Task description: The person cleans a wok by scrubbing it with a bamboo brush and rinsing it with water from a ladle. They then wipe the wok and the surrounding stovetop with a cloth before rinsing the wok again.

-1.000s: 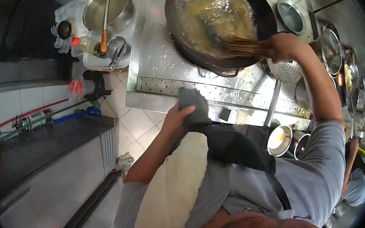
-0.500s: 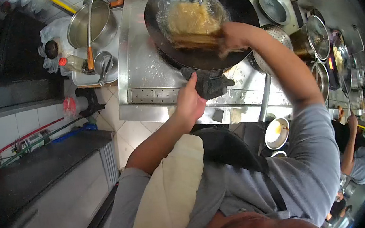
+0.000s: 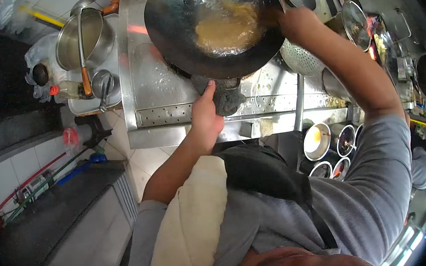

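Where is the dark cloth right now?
In the head view, the dark cloth sits under the left hand, pressed to the near rim of the wok over the steel counter.

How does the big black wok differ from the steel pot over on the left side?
The wok is black, wide and shallow; the steel pot is shiny, deeper and narrower. The wok holds yellowish liquid, gripped through a dark cloth by the left hand; the pot holds a ladle and nobody touches it. Both are round metal cookware.
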Demonstrator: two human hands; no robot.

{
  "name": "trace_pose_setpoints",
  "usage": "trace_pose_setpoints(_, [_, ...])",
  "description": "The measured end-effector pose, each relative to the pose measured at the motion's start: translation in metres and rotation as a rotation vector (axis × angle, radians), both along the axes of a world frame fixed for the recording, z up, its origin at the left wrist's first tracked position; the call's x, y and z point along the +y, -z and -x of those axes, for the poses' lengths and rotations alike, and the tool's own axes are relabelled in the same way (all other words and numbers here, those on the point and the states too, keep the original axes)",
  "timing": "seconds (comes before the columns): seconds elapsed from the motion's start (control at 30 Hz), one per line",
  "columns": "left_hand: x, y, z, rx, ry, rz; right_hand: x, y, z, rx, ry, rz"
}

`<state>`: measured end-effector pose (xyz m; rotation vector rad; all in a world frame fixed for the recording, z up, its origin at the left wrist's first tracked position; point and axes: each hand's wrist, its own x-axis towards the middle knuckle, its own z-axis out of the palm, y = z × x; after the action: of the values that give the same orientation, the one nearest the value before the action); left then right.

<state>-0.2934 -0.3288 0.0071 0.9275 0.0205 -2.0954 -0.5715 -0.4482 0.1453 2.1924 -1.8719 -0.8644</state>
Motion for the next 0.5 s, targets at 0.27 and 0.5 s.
trace_pose_setpoints(0.27, [-0.001,-0.022,-0.018,-0.110,0.018,0.039,0.041,-0.007,-0.094,-0.288,-0.065,-0.335])
trace_pose_setpoints(0.5, [-0.012,-0.016,-0.017,-0.028,0.062,-0.024,0.017,0.027,-0.110,-0.675,0.058,-0.282])
